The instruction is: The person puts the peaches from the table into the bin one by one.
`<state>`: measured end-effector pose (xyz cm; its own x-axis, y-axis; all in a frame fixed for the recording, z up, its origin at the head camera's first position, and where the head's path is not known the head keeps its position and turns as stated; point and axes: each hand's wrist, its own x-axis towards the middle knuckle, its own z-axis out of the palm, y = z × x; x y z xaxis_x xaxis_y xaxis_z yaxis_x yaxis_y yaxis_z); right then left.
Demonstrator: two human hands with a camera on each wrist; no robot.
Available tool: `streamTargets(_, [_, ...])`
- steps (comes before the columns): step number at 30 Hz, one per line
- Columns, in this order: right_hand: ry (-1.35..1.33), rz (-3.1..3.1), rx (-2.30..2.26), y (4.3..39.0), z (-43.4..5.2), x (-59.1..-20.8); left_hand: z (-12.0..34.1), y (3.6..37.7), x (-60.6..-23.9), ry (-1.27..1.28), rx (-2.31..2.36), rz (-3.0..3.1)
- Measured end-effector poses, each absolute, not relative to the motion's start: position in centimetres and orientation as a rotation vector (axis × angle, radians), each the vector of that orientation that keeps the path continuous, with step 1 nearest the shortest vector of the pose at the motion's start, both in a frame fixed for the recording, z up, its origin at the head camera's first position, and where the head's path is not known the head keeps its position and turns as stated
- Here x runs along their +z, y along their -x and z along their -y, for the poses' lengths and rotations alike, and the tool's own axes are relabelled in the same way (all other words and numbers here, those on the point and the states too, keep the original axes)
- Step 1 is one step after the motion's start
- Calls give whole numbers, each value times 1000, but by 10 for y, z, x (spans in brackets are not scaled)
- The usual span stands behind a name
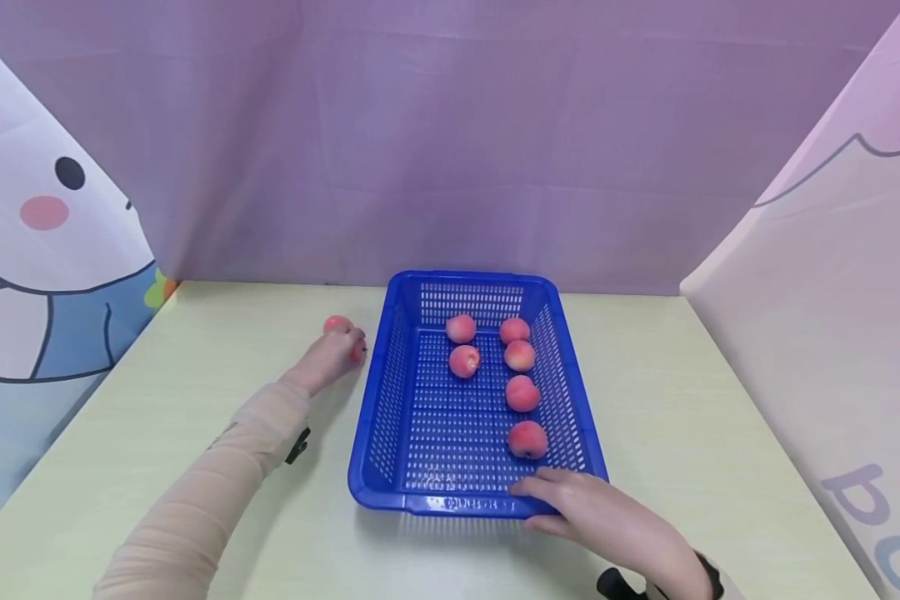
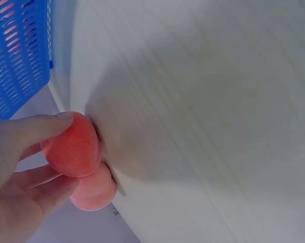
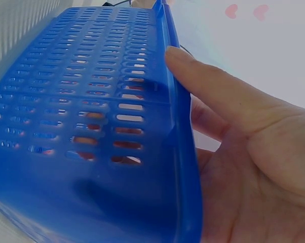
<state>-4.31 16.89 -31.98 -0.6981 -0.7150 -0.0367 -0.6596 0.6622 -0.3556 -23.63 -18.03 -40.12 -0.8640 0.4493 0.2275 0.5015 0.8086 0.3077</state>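
Note:
My left hand (image 1: 328,354) pinches a red-pink peach (image 2: 74,147) between thumb and fingers, low over the table just left of the blue basket. A second peach (image 2: 94,190) lies right behind the held one, close to the fingertips; in the head view this other peach (image 1: 337,322) shows past the knuckles. The rectangular perforated basket (image 1: 371,400) has several peaches in it: one pair of peaches (image 1: 462,346) toward the back middle, and a row of peaches (image 1: 522,393) along the right wall. At its near right corner my right hand (image 1: 585,512) grips the rim, thumb outside and fingers inside.
The pale wooden table (image 1: 660,417) extends on both sides of the basket. A purple cloth backdrop (image 1: 450,150) rises behind the basket's far end. Printed cloth panels (image 1: 810,333) flank the table left and right.

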Motion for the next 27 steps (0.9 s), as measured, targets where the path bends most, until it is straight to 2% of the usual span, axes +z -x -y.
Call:
streamTargets(13, [1140,-2705,-486,43,-170,-321,178,237,-396,780,-533,2854])
streamTargets(27, [1154,-2709,-482,43,-170,-321,177,235,-376,777,-526,2986])
